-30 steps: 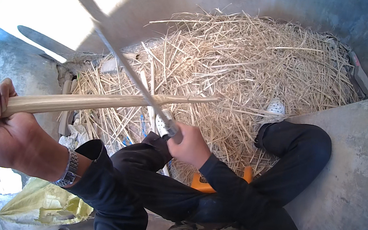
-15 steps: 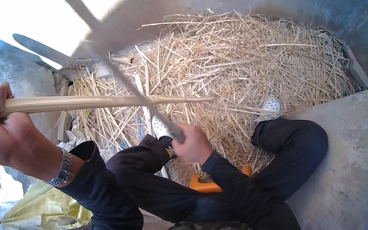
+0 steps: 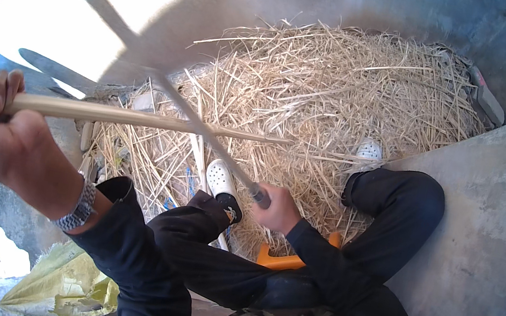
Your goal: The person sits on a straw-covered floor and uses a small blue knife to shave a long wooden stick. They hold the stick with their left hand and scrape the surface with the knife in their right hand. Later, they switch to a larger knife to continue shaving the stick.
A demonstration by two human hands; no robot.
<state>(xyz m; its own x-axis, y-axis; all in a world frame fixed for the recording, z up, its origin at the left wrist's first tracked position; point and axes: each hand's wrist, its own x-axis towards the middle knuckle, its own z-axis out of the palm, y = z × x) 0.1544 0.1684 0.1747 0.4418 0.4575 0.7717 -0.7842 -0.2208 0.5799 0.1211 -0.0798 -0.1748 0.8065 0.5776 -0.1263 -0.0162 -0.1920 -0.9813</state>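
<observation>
At the bottom is the person's lap in camouflage cloth, with dark sleeves and dark trousers. An orange seat shows under the legs. A yellow bag lies low on the left, on the floor. The left hand is up on the left side, with a silver watch on the wrist. Its fingers are curled tight around the end of a long pale stick. The stick runs flat across to the right, over the straw. The right hand is in the middle, just above the knee. It is closed around the dark handle of a long blade. The blade goes up and to the left from that hand and looks blurry and wide at the top. It crosses the stick, but I cannot tell if they touch. One white shoe sits just beside the right hand, and another white shoe is farther right by the bent knee. Behind them is a big heap of straw. A grey concrete floor is on the right, and a grey wall stands at the back.
</observation>
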